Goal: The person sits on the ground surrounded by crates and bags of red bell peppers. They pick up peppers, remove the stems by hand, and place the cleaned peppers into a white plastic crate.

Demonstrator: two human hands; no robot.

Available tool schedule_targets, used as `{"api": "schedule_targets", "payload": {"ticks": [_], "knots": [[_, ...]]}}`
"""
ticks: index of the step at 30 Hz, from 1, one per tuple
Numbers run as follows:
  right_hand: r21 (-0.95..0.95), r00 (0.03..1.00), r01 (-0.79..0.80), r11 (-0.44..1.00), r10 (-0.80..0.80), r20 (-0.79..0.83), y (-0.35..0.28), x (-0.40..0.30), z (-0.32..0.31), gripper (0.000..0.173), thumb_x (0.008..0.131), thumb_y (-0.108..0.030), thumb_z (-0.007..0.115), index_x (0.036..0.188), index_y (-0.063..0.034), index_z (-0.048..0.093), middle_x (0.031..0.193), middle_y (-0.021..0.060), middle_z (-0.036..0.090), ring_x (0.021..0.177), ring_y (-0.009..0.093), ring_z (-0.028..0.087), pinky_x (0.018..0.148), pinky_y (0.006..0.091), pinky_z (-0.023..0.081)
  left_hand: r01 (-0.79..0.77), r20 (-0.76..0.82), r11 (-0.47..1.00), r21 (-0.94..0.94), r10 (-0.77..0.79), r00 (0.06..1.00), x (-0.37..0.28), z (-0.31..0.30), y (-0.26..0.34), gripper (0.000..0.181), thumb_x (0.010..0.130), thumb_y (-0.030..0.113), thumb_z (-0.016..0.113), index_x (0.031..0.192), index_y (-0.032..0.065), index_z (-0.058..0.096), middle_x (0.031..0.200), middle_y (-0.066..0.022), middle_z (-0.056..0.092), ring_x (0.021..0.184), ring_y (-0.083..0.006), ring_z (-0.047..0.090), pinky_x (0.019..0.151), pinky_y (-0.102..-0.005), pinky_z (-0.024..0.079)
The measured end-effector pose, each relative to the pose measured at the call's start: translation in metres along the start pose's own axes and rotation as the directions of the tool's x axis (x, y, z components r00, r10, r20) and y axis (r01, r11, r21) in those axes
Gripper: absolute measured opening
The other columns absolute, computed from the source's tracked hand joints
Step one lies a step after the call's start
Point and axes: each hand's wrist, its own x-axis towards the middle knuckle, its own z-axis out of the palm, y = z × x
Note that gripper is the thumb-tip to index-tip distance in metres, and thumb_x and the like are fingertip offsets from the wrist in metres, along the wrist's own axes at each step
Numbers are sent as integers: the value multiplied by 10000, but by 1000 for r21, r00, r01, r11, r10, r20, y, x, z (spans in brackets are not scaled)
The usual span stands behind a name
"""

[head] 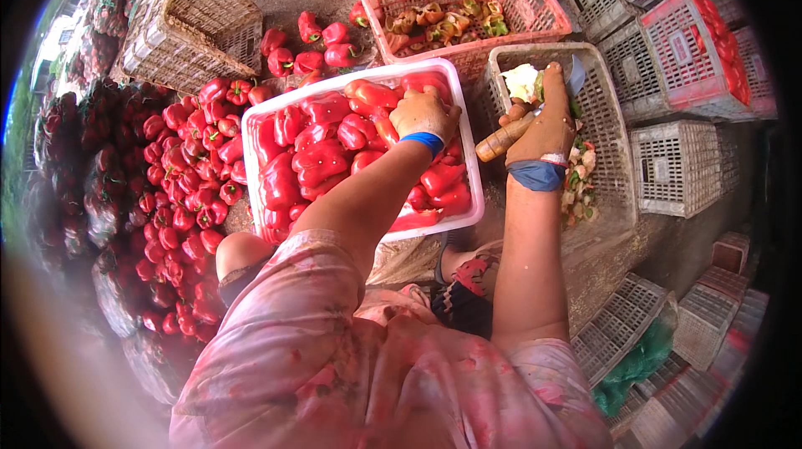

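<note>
My left hand (426, 114), in a tan glove with a blue cuff band, reaches into a white plastic crate (474, 198) full of red bell peppers (321, 162). Its fingers bend down among the peppers at the upper right; whether they grip one is hidden. In my right hand (544, 129), also gloved, is a knife with a wooden handle (498, 141); its curved blade (577, 75) shows beyond the fingers. A pale, seedy pepper core (522, 82) is at the fingertips of that hand, over a dirty beige basket (617, 154) holding pepper cores and scraps (581, 167).
A red basket (463, 51) behind holds discoloured pepper pieces (438, 23). Loose red peppers (182, 167) pile on the floor at left, beside filled mesh bags (106, 192). A dirty crate (188, 29) leans at upper left. Stacked crates (673, 167) line the right side.
</note>
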Motion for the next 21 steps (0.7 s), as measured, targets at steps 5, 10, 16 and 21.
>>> {"api": "schedule_targets", "payload": {"ticks": [5,10,16,21], "knots": [[28,999,-28,999,28,-16,-6,13,-6,497,908,-561,706,997,-73,671,715,57,608,530,171,570,492,323,509,285,-13,939,-194,-293,956,-8,25,20,538,919,513,669,1325,175,564,1246,-221,611,1159,-400,658,886,-512,578],[26,1000,-23,999,23,4,-8,26,-12,538,905,-617,667,1041,-97,654,747,43,600,566,178,569,510,329,506,209,-172,977,-51,-215,961,-7,55,29,475,961,465,603,1262,109,512,1135,-209,623,1009,-370,695,772,-481,602],[5,994,37,999,-38,104,-5,27,-31,591,900,-684,621,1094,-125,633,785,27,591,610,187,568,532,336,503,193,-294,977,-89,-211,932,11,80,14,469,938,387,610,1278,83,497,1063,-214,626,934,-367,702,743,-486,598],[-57,997,-60,997,57,-58,-12,73,-87,655,860,-726,637,1139,-133,640,845,55,576,676,226,536,562,392,473,19,-29,954,-299,-29,999,14,77,-10,412,927,253,596,1289,73,514,1209,-314,609,1055,-462,679,888,-549,562]]}}
